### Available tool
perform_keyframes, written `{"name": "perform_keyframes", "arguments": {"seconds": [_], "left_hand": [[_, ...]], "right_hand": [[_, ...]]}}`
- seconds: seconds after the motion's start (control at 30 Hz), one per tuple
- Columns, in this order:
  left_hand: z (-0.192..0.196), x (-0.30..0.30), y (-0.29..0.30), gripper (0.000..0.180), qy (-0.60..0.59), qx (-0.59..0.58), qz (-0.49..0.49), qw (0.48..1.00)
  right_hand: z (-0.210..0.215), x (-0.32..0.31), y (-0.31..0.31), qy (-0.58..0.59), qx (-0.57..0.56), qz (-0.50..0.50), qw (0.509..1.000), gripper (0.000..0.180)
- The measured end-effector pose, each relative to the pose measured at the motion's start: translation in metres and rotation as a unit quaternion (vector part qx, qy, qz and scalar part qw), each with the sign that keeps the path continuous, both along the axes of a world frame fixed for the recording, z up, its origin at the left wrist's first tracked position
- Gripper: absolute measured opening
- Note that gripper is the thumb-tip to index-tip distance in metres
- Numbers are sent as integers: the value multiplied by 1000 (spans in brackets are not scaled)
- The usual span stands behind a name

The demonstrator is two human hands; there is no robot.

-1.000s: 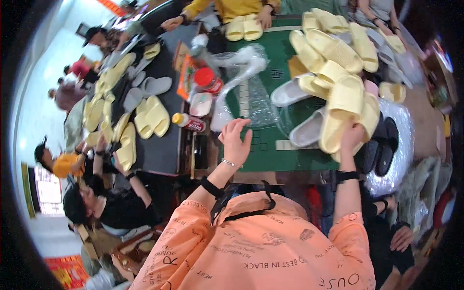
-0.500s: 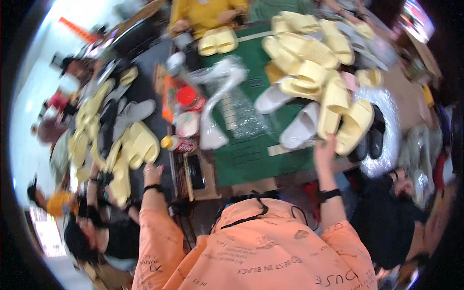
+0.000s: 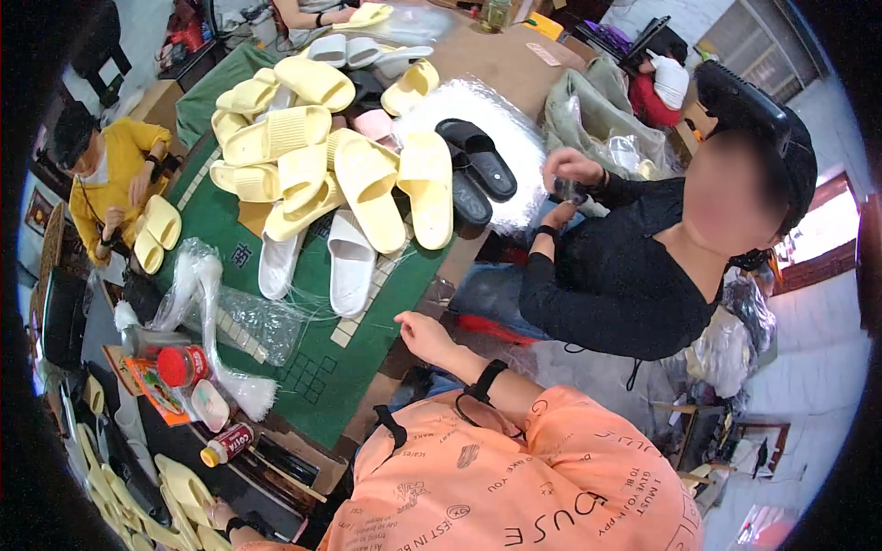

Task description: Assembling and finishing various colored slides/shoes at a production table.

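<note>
Since the earlier frame the right hand (image 3: 424, 332) has left the slipper pile and now rests empty, fingers loosely open, at the green counter (image 3: 317, 376) edge, centre frame. Left hand (image 3: 219, 516), lower left, touches yellow slippers (image 3: 179, 487); grip unclear. White slipper (image 3: 351, 262) lies nearest the right hand.

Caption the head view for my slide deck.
Right hand at the green table edge near piled yellow slippers; left hand low beside more.

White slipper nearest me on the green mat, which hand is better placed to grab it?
Right. The right hand lies open at the green mat edge, close to the white slipper. The left hand is low beside yellow slippers off the mat, farther away.
</note>
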State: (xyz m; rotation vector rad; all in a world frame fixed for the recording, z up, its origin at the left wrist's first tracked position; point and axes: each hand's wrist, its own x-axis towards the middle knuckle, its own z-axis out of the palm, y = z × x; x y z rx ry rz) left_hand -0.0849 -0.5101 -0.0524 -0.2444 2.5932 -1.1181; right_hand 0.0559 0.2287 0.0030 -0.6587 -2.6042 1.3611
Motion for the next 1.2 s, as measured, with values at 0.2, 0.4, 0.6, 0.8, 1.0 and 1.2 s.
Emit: {"name": "perform_keyframes", "arguments": {"seconds": [0.2,0.4,0.6,0.8,1.0,1.2], "left_hand": [[39,18,-2,35,-147,-158,-109,970],[83,61,85,25,48,70,54,995],[95,148,29,30,224,162,102,956],[97,204,29,21,507,579,79,633],[106,177,52,22,563,754,282,185],[136,197,44,18,616,701,166,320]], "right_hand": [[1,4,6,-4,5,21,1000,16],[-19,-6,2,-12,5,116,993,15],[-11,-22,-9,-29,-31,197,979,17],[-14,-31,-15,-41,-50,277,959,15],[-17,-46,-25,-43,-64,332,940,16],[-7,-49,-40,-59,-99,345,932,15]]}}
